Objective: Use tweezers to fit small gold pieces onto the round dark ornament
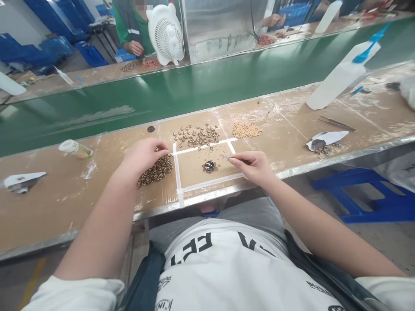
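My left hand [147,153] reaches over a heap of small brown metallic pieces [157,169]. Its fingertips are pinched together at the heap's far edge, and what they hold is too small to make out. Between finger and thumb, my right hand [254,167] grips a thin pointed metal tool [224,156], tip toward the left. Left of and below that tip sits a small round black dish [209,166] with shiny dark contents and a wet patch around it. Beyond it are scattered small brown metal pieces [197,136] and a pile of tan beads [246,129].
White tape [177,172] frames the dish area. A white bottle with blue nozzle [337,82], tweezers [337,123] and a torn packet [329,139] lie to the right. A small tub [75,148] lies left. Past the green belt [207,82] stand a fan [167,34] and co-workers.
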Demonstrator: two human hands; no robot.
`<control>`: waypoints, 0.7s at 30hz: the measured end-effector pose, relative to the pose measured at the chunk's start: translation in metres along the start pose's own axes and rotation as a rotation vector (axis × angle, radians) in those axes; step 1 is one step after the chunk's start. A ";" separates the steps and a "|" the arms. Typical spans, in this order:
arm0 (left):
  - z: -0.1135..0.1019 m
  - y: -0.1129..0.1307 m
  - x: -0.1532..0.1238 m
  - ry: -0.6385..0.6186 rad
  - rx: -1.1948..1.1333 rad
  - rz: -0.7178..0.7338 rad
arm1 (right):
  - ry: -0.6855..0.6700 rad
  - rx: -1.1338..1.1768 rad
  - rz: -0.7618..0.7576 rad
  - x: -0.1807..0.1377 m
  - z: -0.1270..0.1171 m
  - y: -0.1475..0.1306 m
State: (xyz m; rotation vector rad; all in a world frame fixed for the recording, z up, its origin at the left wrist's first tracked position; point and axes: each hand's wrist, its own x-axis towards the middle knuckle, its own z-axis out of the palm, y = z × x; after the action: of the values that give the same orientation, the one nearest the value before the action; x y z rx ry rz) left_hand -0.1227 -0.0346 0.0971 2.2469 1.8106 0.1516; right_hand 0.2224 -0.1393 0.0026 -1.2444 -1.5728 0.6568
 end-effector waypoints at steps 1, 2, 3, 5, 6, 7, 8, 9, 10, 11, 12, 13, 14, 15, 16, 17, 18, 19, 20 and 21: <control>0.000 -0.006 0.007 -0.035 0.056 0.003 | -0.006 -0.015 0.013 0.000 0.003 0.008; 0.002 -0.009 0.013 -0.068 0.096 0.010 | -0.020 -0.026 0.022 0.000 0.005 0.013; 0.004 -0.010 0.018 -0.095 0.126 0.017 | -0.035 -0.036 0.029 -0.001 0.007 0.018; 0.011 -0.009 0.024 -0.122 0.175 0.028 | -0.066 -0.059 0.033 -0.001 0.009 0.022; 0.014 -0.008 0.026 -0.126 0.198 0.030 | -0.080 -0.075 0.029 -0.002 0.009 0.023; 0.017 -0.007 0.027 -0.123 0.219 0.031 | -0.096 -0.094 0.022 -0.002 0.010 0.023; 0.019 -0.006 0.029 -0.117 0.238 0.033 | -0.115 -0.117 0.012 -0.002 0.010 0.023; 0.020 -0.006 0.031 -0.111 0.254 0.035 | -0.134 -0.142 0.001 -0.002 0.010 0.023; 0.021 -0.006 0.032 -0.111 0.266 0.039 | -0.154 -0.169 -0.010 -0.002 0.011 0.023; 0.022 -0.006 0.034 -0.115 0.275 0.043 | -0.172 -0.197 -0.021 -0.002 0.011 0.022; 0.022 -0.007 0.036 -0.123 0.281 0.047 | -0.189 -0.228 -0.030 -0.002 0.012 0.021; 0.022 -0.008 0.037 -0.132 0.285 0.048 | -0.202 -0.259 -0.038 -0.002 0.013 0.021; 0.021 -0.008 0.038 -0.140 0.288 0.049 | -0.213 -0.290 -0.046 -0.002 0.013 0.020; 0.021 -0.009 0.038 -0.146 0.287 0.052 | -0.223 -0.319 -0.055 -0.003 0.014 0.020; 0.021 -0.009 0.039 -0.151 0.281 0.060 | -0.231 -0.347 -0.065 -0.003 0.015 0.019; 0.021 -0.008 0.038 -0.153 0.270 0.070 | -0.236 -0.374 -0.077 -0.003 0.015 0.019; 0.022 -0.008 0.038 -0.152 0.260 0.081 | -0.238 -0.399 -0.089 -0.004 0.016 0.019; 0.023 -0.007 0.037 -0.146 0.252 0.089 | -0.239 -0.421 -0.102 -0.004 0.016 0.019; 0.024 -0.007 0.036 -0.136 0.249 0.095 | -0.240 -0.437 -0.115 -0.004 0.017 0.019; 0.025 -0.006 0.035 -0.123 0.250 0.100 | -0.240 -0.446 -0.125 -0.004 0.017 0.019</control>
State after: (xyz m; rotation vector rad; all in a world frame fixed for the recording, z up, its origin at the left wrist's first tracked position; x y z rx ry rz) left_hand -0.1151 -0.0023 0.0689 2.4545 1.7375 -0.2019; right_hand 0.2145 -0.1342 -0.0214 -1.4099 -2.0575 0.3948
